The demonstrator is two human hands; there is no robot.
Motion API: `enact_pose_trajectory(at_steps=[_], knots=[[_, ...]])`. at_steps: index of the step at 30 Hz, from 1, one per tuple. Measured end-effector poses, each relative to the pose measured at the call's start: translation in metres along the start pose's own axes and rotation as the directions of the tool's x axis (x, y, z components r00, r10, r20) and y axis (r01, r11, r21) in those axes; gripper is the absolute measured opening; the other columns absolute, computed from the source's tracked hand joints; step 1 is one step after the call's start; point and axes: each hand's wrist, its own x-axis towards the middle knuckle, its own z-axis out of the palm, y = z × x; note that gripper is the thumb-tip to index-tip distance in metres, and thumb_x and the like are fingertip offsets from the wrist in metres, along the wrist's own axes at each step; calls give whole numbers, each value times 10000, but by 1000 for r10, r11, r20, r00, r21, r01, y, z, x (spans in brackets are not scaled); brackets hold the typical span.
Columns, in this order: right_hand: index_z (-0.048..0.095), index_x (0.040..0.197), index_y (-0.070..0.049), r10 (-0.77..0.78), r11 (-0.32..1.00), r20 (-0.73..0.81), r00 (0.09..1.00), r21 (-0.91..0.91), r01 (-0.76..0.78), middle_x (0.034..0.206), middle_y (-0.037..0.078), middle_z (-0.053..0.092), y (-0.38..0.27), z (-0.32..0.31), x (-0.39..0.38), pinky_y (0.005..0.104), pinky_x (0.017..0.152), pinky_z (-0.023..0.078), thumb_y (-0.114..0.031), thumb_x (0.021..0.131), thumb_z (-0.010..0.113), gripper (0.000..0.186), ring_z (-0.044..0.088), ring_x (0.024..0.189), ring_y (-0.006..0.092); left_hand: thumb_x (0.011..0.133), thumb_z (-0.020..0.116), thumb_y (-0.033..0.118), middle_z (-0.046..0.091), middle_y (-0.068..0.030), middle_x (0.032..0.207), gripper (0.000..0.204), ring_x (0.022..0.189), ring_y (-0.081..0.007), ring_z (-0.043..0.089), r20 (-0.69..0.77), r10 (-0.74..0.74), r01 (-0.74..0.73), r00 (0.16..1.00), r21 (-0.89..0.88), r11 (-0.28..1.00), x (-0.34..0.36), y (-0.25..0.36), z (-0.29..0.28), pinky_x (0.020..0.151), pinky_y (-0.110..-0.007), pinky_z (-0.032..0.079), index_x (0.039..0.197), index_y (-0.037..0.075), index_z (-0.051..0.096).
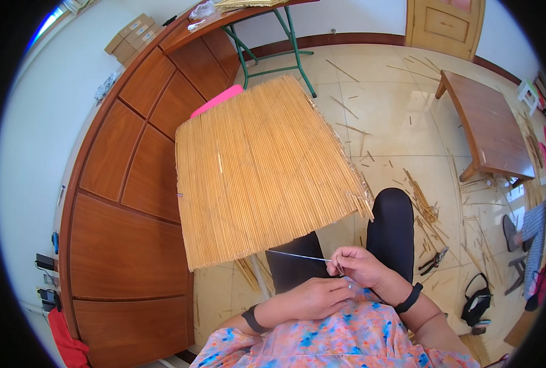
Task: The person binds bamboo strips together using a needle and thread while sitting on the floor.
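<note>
A large mat of straw-coloured reed stalks (261,165) lies in front of me, reaching to just above my knees. From its near edge a thin pale thread (297,254) runs taut to my right hand (360,266), whose thumb and fingers pinch it. A small loop of the thread seems to hang below those fingertips. Just below it, against my patterned top, my left hand (323,298) has its fingers curled together near the right wrist. Whatever it may hold is hidden.
A pink edge (218,102) shows behind the mat. Wooden cabinets (126,245) stand at left, a low wooden table (490,122) at right. Loose stalks (421,199), pliers (433,261) and a black bag (476,302) lie on the floor. Another person's leg (532,226) shows at far right.
</note>
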Motion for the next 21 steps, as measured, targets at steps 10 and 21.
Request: enact_pose_trajectory(at_steps=[10, 21], knots=[[600, 879, -21, -146, 989, -72, 987, -21, 144, 849, 67, 618, -12, 1, -12, 289, 783, 470, -193, 929, 630, 181, 581, 811, 154, 778, 710, 160, 618, -102, 1021, 234, 855, -247, 650, 6, -151, 149, 988, 141, 979, -14, 6, -30, 663, -338, 560, 968, 48, 633], [603, 830, -7, -242, 935, -62, 968, -282, 216, 775, 73, 602, -24, 7, -20, 306, 722, 440, -229, 917, 649, 243, 541, 739, 169, 722, 705, -48, 663, -125, 1061, 266, 1002, -284, 637, -558, -250, 413, 791, 186, 892, -30, -7, -50, 852, -360, 523, 977, 16, 665]])
